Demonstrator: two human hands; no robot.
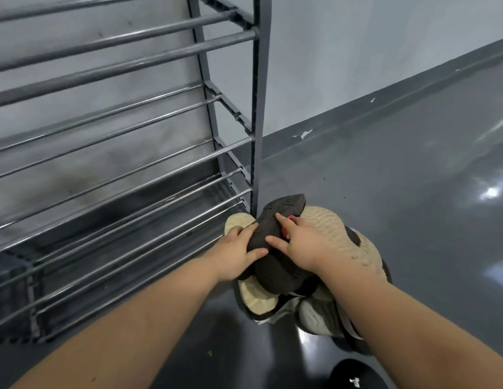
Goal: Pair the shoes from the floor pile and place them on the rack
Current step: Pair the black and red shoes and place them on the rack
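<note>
Two hands, left hand (235, 254) and right hand (296, 244), gripping dark-soled shoe (275, 242), rack (256, 108) post adjacent

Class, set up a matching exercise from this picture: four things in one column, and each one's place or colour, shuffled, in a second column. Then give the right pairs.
Column 1
1. dark-soled shoe
2. beige-soled shoe
3. rack
4. floor

Column 2
A. glossy grey, under the pile
B. metal bars, left of the pile
C. on top of the pile, under both hands
D. sole up, right of the top shoe

Pairs: 1-C, 2-D, 3-B, 4-A
</note>
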